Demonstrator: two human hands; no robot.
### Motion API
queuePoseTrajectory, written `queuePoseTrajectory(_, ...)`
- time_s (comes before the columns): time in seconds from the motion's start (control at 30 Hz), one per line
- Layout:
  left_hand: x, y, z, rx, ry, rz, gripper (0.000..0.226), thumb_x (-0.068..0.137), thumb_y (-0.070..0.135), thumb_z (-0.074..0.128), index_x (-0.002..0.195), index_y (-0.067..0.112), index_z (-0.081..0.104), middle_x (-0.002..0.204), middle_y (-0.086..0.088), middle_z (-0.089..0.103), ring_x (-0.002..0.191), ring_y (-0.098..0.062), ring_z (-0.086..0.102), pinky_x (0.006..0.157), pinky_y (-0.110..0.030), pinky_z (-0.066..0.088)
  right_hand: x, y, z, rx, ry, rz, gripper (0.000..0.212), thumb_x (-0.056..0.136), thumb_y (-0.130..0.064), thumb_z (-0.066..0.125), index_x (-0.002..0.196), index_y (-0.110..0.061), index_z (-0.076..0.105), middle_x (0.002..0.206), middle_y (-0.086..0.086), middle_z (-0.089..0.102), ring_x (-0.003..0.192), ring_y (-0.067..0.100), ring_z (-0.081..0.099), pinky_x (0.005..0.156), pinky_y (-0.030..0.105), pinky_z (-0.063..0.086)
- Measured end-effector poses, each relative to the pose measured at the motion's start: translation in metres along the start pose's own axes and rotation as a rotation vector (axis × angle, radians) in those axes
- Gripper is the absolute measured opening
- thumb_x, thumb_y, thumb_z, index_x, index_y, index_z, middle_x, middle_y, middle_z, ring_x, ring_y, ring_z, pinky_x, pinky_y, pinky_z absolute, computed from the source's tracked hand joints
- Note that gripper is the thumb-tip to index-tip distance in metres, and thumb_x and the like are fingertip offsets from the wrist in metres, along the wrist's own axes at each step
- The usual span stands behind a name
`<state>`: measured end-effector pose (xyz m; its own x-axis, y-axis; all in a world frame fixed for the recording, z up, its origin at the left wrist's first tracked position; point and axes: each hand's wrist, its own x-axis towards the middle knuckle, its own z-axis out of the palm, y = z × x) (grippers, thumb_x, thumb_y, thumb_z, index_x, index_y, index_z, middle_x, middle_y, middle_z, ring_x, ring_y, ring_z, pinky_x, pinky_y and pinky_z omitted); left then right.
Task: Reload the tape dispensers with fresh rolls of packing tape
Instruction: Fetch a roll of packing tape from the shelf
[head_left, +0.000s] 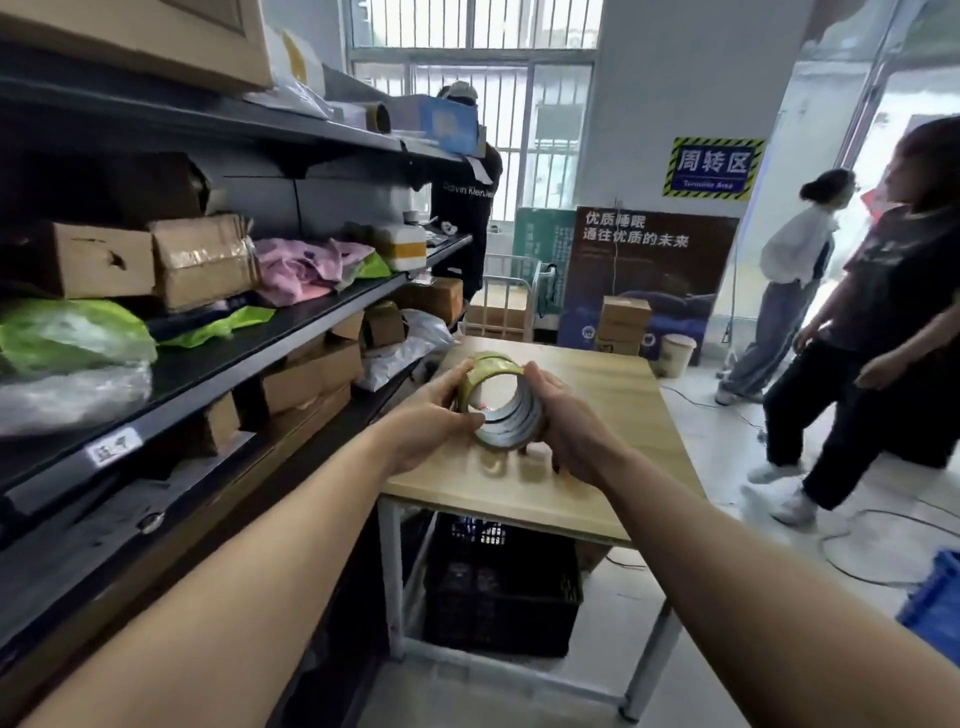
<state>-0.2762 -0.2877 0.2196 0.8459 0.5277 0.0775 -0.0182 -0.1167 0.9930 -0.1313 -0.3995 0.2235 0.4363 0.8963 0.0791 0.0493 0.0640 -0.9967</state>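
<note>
Left forearm & right forearm, both bare, run up from the bottom corners & meet at frame ctr. Left hand grips the left end of a stack of tape rolls, thumb & fingers curled round the yellowish outer roll. Right hand clasps the right end, fingers wrapped round & under it. Stack lies on its side w/ the hollow cores facing the camera, low over the near part of a wooden table; can't tell if it touches the top.

Under the table sits a black crate. Left half of frame: dark shelf unit w/ cardboard boxes, a pink cloth & green plastic bags. Lower right corner: blue crate on the floor, cables near it.

Right edge: person in dark clothes stands closest, person in a white top further back. Upper ctr: third person in black at the far end of the shelves, before a barred window. Blue sign w/ striped border hangs on the wall, dark poster below it.
</note>
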Motion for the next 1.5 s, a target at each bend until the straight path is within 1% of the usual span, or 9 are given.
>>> queuePoseTrajectory(0.1,0.04,-0.01,0.021,-0.054,-0.002,-0.021,0.076,0.085,-0.015,0.054,0.148,0.02,0.027,0.139,-0.004,0.046,0.115,-0.011,0.053,0.081,-0.016,0.05,0.027,0.01,-0.034,-0.012,0.022,0.039,0.046,0.097,-0.049,0.041,0.125,-0.015,0.055,0.133,0.014,0.059,0.122,0.025,0.056,0.11,0.052,0.038)
queuePoseTrajectory(0.2,0.079,-0.02,0.036,-0.072,-0.019,-0.032,0.075,0.086,-0.017,0.049,0.146,0.022,0.028,0.13,0.0,0.05,0.106,-0.007,0.055,0.077,-0.016,0.049,0.051,0.017,-0.064,-0.06,0.041,0.075,0.047,0.092,-0.057,0.041,0.121,-0.023,0.055,0.129,0.016,0.058,0.115,0.034,0.059,0.105,0.064,0.037)
queuePoseTrajectory(0.37,0.133,-0.033,0.054,-0.066,-0.033,-0.063,0.069,0.087,-0.011,0.053,0.139,0.031,0.033,0.121,-0.002,0.056,0.083,-0.01,0.058,0.061,-0.017,0.046,0.091,0.033,-0.107,-0.066,0.059,0.125,0.033,0.1,-0.047,0.037,0.11,-0.022,0.057,0.13,0.011,0.058,0.119,0.028,0.057,0.106,0.048,0.043)
queuePoseTrajectory(0.63,0.221,-0.065,0.051,-0.085,-0.026,-0.156,0.073,0.075,0.003,0.065,0.141,0.018,0.036,0.131,-0.01,0.055,0.122,-0.028,0.052,0.11,-0.045,0.036,0.166,0.063,-0.154,-0.091,0.099,0.181,0.055,0.101,-0.046,0.036,0.137,-0.007,0.049,0.139,0.012,0.053,0.128,0.025,0.051,0.11,0.043,0.04)
queuePoseTrajectory(0.73,0.261,-0.079,0.045,-0.059,-0.031,-0.17,0.074,0.077,0.001,0.066,0.142,0.014,0.034,0.129,-0.012,0.055,0.116,-0.026,0.057,0.099,-0.04,0.048,0.198,0.072,-0.166,-0.101,0.113,0.199,0.052,0.102,-0.045,0.035,0.133,-0.008,0.051,0.131,0.01,0.058,0.117,0.021,0.057,0.091,0.03,0.048)
queuePoseTrajectory(0.87,0.318,-0.093,0.031,-0.047,-0.064,-0.187,0.061,0.087,-0.004,0.059,0.14,0.014,0.034,0.127,-0.016,0.054,0.089,-0.016,0.06,0.063,-0.019,0.052,0.25,0.086,-0.183,-0.13,0.165,0.25,0.059,0.098,-0.053,0.037,0.139,-0.012,0.047,0.142,0.01,0.05,0.129,0.027,0.049,0.106,0.041,0.042)
queuePoseTrajectory(1.03,0.38,-0.107,0.015,-0.045,-0.104,-0.25,0.064,0.083,0.003,0.064,0.139,0.016,0.038,0.123,-0.016,0.057,0.116,-0.029,0.056,0.102,-0.041,0.046,0.304,0.105,-0.203,-0.124,0.213,0.307,0.069,0.09,-0.065,0.039,0.14,-0.018,0.049,0.145,0.01,0.048,0.132,0.03,0.046,0.112,0.048,0.037)
queuePoseTrajectory(1.27,0.441,-0.134,0.014,-0.086,-0.147,-0.292,0.052,0.077,0.017,0.068,0.125,0.025,0.05,0.117,-0.016,0.059,0.112,-0.029,0.057,0.106,-0.049,0.041,0.357,0.133,-0.23,-0.116,0.268,0.366,0.059,0.097,-0.057,0.035,0.134,-0.016,0.054,0.134,0.011,0.058,0.12,0.028,0.055,0.09,0.035,0.047)
queuePoseTrajectory(1.5,0.504,-0.162,0.02,-0.148,-0.16,-0.349,0.036,0.092,0.005,0.057,0.124,0.019,0.05,0.1,-0.007,0.052,0.097,-0.018,0.054,0.092,-0.03,0.046,0.408,0.161,-0.262,-0.076,0.309,0.428,0.044,0.1,-0.052,0.032,0.115,-0.021,0.059,0.102,0.002,0.062,0.082,0.012,0.059,0.067,0.027,0.048)
